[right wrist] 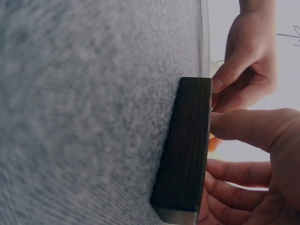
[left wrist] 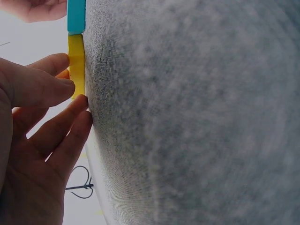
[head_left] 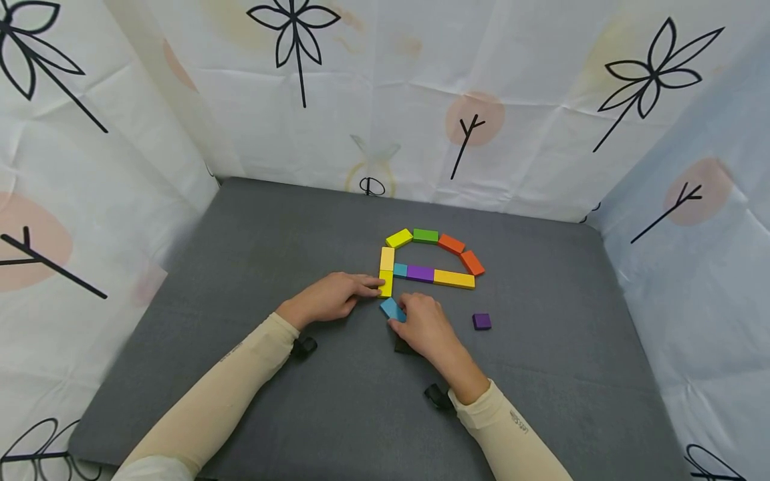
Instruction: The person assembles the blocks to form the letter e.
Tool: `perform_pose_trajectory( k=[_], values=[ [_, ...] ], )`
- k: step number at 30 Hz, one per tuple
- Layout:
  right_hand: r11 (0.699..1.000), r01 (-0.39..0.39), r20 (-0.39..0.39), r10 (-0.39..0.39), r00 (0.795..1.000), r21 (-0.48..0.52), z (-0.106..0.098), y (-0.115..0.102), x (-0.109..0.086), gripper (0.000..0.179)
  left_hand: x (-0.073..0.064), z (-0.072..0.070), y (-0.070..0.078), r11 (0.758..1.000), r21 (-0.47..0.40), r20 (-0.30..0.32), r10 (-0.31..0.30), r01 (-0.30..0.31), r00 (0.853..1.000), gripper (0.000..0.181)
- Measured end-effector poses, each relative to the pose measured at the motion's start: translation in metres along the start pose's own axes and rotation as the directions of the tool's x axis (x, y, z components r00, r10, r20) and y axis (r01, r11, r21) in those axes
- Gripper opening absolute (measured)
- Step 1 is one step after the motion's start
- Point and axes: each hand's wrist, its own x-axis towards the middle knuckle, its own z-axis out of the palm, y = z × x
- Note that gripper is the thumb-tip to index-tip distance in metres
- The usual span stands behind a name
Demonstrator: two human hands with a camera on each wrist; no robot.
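My left hand (head_left: 335,296) reaches in from the left, its fingertips touching the lower yellow block (head_left: 386,284) of a closed outline of coloured blocks. In the left wrist view, this yellow block (left wrist: 76,65) meets a light blue block (left wrist: 76,16) end to end. My right hand (head_left: 426,325) pinches that light blue block (head_left: 392,308) between thumb and fingers; it lies slanted, just below the yellow one. A dark block (head_left: 404,346) sits partly under the right hand. From the right wrist camera, the dark block (right wrist: 185,145) hides the pinched one.
The outline continues with a pale yellow block (head_left: 388,258), a lime block (head_left: 399,238), a green block (head_left: 425,236), two orange blocks (head_left: 452,244), and a bottom row with a purple block (head_left: 420,273). A separate purple block (head_left: 482,321) lies right on the grey table (head_left: 541,374).
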Motion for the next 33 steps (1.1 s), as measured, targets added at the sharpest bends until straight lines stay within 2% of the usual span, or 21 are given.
perform_pose_trajectory(
  k=[5,19,22,28,33],
  values=[
    [1.0,-0.003,0.002,0.003,1.0,-0.005,0.001,0.0,0.0,0.03,0.001,-0.001,0.003,1.0,0.021,0.002,-0.001,0.001,1.0,0.046],
    [0.999,0.029,-0.009,-0.029,1.0,-0.015,0.0,0.003,0.0,0.034,0.009,-0.003,0.016,0.989,0.136,-0.05,0.065,-0.058,0.997,0.027],
    [0.999,0.043,-0.045,-0.042,0.998,0.007,-0.002,0.007,-0.002,0.037,0.012,-0.002,0.019,0.988,0.142,-0.067,0.066,-0.056,0.996,0.023],
    [0.998,0.026,-0.13,-0.019,0.991,0.052,-0.018,0.017,-0.01,0.043,0.019,0.001,0.016,0.989,0.141,-0.091,0.05,-0.037,0.995,0.02],
    [0.996,0.042,-0.185,-0.026,0.982,0.081,-0.033,0.025,-0.022,0.045,0.014,0.001,0.019,0.987,0.136,-0.12,0.099,-0.082,0.988,0.027]
  ],
)
